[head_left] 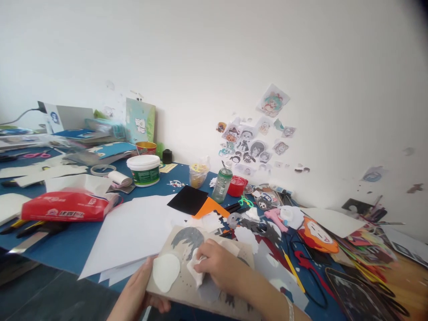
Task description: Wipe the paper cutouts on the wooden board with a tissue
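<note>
My left hand (pixel 140 285) is closed round the left edge of a brownish-grey board (pixel 187 296), thumb along the side and fingers beneath. A crumpled white tissue (pixel 197 267) is bunched in the fingers of my right hand (pixel 220 267), low over the middle of the board. Under that hand, a grey paper piece (pixel 210 292) lies partly hidden. Left of the tissue sits a rounded white paper cutout (pixel 166 273). A grey hair-shaped cutout (pixel 189 236) lies at the board's top, and more dark cut shapes show below my right wrist.
White paper sheets (pixel 130 232) lie behind the board, with black paper (pixel 187 199) and orange paper (pixel 211 208) beyond. A red tissue pack (pixel 68 204) and white tub (pixel 143 170) stand left. A glass bottle (pixel 222 183), yellow-handled tool (pixel 294 269) and paper scraps crowd the right.
</note>
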A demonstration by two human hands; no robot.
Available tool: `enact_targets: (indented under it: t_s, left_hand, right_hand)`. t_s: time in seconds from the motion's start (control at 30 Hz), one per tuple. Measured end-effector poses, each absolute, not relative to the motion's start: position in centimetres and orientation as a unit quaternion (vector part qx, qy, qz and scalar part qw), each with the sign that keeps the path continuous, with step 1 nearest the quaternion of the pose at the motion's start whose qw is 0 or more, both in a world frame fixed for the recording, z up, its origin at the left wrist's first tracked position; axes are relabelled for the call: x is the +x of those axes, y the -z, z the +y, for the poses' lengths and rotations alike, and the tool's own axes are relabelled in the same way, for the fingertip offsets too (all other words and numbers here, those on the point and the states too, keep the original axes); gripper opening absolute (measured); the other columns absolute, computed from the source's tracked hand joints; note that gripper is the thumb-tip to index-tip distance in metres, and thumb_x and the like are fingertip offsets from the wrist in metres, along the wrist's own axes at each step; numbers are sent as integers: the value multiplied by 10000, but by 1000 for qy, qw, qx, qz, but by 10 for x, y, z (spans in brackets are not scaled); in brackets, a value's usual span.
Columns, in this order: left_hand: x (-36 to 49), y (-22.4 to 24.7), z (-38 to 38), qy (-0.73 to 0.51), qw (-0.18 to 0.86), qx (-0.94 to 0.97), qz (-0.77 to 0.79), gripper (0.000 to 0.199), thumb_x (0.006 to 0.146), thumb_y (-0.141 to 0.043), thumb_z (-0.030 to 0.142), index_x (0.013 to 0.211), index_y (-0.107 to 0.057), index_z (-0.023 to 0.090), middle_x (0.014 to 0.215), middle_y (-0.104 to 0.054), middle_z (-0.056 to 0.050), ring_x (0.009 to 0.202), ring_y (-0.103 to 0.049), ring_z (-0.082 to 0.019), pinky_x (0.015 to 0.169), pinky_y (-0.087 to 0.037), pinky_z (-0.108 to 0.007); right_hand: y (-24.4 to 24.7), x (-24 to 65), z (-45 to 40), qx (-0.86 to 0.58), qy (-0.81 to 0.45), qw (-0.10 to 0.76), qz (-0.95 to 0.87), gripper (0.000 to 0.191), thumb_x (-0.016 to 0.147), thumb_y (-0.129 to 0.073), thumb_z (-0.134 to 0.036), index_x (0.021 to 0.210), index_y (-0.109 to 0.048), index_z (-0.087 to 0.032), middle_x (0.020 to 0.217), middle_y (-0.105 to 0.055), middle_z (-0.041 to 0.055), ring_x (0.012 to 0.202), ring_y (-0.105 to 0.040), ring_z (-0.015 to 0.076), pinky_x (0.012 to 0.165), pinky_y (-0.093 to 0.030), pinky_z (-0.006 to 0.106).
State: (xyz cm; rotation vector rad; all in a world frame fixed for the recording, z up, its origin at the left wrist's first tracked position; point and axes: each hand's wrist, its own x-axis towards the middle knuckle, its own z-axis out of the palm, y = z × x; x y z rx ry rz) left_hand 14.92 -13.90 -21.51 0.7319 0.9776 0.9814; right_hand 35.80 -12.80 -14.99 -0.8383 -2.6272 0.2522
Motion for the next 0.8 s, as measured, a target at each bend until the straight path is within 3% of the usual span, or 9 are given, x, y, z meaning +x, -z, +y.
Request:
enact_targets:
  t_s: [0.1, 0.23, 0.3, 0.4, 0.47, 0.6, 0.7, 0.8]
  left_hand:
    - [149, 216, -138, -437, 717, 324, 435, 683, 735, -476, 552, 1220, -374, 82, 488, -640, -83, 459, -595, -287, 501, -483, -396]
    - [148, 215, -137, -430, 724, 319, 435, 700, 741, -462, 560, 1220, -372, 58, 474, -636, -90, 455, -596, -285, 504, -483, -392]
    - [149, 214, -137, -428, 718, 319, 447, 718, 739, -461, 566, 1223, -365, 44, 468, -633, -90, 454, -598, -286, 504, -484, -392]
    - [150, 212, -139, -431, 712, 320, 453, 724, 741, -459, 565, 1229, -356, 41, 466, -631, -85, 450, -598, -281, 497, -483, -382]
    - [150, 211, -140, -437, 711, 324, 445, 710, 743, -466, 553, 1232, -356, 49, 484, -638, -83, 460, -601, -279, 493, -481, -373]
    - [150, 212, -142, -447, 706, 325, 444, 691, 739, -480, 542, 1222, -378, 59, 470, -630, -69, 456, -598, -276, 490, -480, -371]
    - [151, 210, -142, -450, 706, 320, 444, 693, 741, -478, 539, 1226, -364, 56, 465, -626, -69, 445, -592, -275, 475, -474, -367]
    - [151, 209, -141, -448, 704, 321, 447, 691, 744, -473, 537, 1221, -365, 49, 470, -628, -77, 441, -590, -273, 475, -475, -371]
  right_hand:
    - [139, 370, -119, -267, -93, 184, -941, 250, 800, -422, -87, 734, -653, -152, 886, -573, 71, 828, -492, 180, 724, -433, 290]
    - [121, 391, -108, -314, -109, 330, -884, 338, 774, -370, -3, 756, -663, -170, 914, -563, 65, 877, -516, 159, 778, -423, 292]
    - [120, 394, -107, -359, -86, 356, -859, 365, 772, -361, 5, 825, -665, -190, 936, -546, 69, 894, -510, 165, 782, -419, 309]
    - [135, 384, -115, -360, -78, 278, -887, 356, 796, -377, -31, 903, -657, -223, 945, -533, 60, 885, -496, 162, 787, -420, 301]
    - [149, 372, -124, -339, -66, 227, -911, 248, 809, -440, -111, 878, -656, -213, 953, -529, 57, 893, -482, 167, 782, -424, 283]
    - [159, 359, -138, -299, -33, 177, -937, 200, 781, -454, -101, 817, -642, -158, 953, -535, 81, 857, -459, 180, 732, -427, 277]
    - [145, 365, -136, -249, -72, 195, -946, 224, 753, -435, -58, 737, -635, -157, 915, -551, 65, 844, -476, 161, 745, -424, 255]
    - [133, 371, -131, -296, -75, 265, -915, 307, 745, -367, -1, 760, -636, -149, 929, -540, 82, 867, -483, 163, 780, -416, 280]
